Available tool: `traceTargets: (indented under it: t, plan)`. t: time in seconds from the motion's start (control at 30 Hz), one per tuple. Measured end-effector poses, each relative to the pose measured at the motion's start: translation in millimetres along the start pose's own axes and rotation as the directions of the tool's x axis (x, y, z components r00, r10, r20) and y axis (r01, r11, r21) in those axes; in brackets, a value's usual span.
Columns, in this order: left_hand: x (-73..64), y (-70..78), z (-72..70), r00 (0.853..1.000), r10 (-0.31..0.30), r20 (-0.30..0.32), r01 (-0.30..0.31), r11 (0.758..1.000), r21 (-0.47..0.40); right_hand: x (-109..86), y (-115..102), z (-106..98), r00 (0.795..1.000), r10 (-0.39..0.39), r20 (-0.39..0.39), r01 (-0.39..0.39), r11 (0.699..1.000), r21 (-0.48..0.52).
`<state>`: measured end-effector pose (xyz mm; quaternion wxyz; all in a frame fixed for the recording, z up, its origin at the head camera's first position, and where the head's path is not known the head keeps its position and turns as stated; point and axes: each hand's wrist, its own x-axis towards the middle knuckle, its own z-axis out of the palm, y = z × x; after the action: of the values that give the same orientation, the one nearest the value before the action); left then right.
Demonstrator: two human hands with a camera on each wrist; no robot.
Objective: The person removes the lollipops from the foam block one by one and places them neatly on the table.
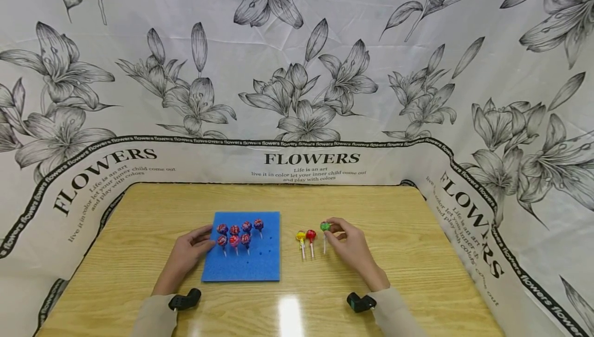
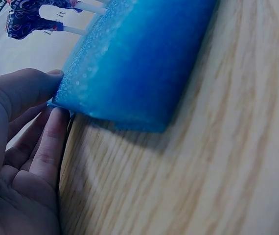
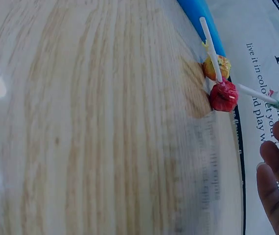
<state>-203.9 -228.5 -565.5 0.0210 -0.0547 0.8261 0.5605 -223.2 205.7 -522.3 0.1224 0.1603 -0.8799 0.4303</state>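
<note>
My left hand (image 1: 189, 248) grips the left edge of a blue foam board (image 1: 264, 271), thumb on top and a fingertip at the lower edge in the left wrist view. Several lollipops with dark blue-and-red wrappers (image 1: 258, 222), one of them pinker (image 1: 234, 241), stand in two rows in the board, sticks down. To the right, my right hand (image 1: 352, 247) pinches a green lollipop (image 1: 325, 226) by its head, stick pointing down. A yellow lollipop (image 1: 300, 235) and a red lollipop (image 1: 311, 234) lie side by side on the table, between the board and that hand.
Small holes (image 1: 257, 253) dot the board's right and lower part. The wooden table (image 1: 394, 213) is bordered by a white flower-printed cloth (image 1: 223, 162) at the back and sides. Black straps with cameras (image 1: 184, 300) sit on both wrists.
</note>
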Motion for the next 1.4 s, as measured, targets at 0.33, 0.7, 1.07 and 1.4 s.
traceTargets:
  t: [0.33, 0.7, 1.07, 1.4]
  plan:
    - [-0.1, 0.8, -0.8, 1.000, -0.004, 0.000, 0.004, 1.000, 0.008, -4.4, 8.2, 3.2, 0.991, 0.121, 0.054, -0.119, 0.992, -0.030]
    - [0.0, -0.9, -1.0, 1.000, 0.006, -0.005, -0.006, 1.000, 0.005, 1.9, 7.3, 15.7, 0.981, 0.160, 0.110, -0.156, 0.987, -0.037]
    - [0.2, 0.8, -1.2, 1.000, 0.024, -0.002, -0.024, 1.000, 0.004, 2.4, 14.8, 20.1, 0.977, 0.189, 0.096, -0.180, 0.979, -0.092]
    - [-0.1, 0.3, -0.8, 1.000, 0.028, -0.001, -0.028, 1.000, 0.003, 3.4, 16.0, 21.1, 0.970, 0.214, 0.113, -0.203, 0.974, -0.099]
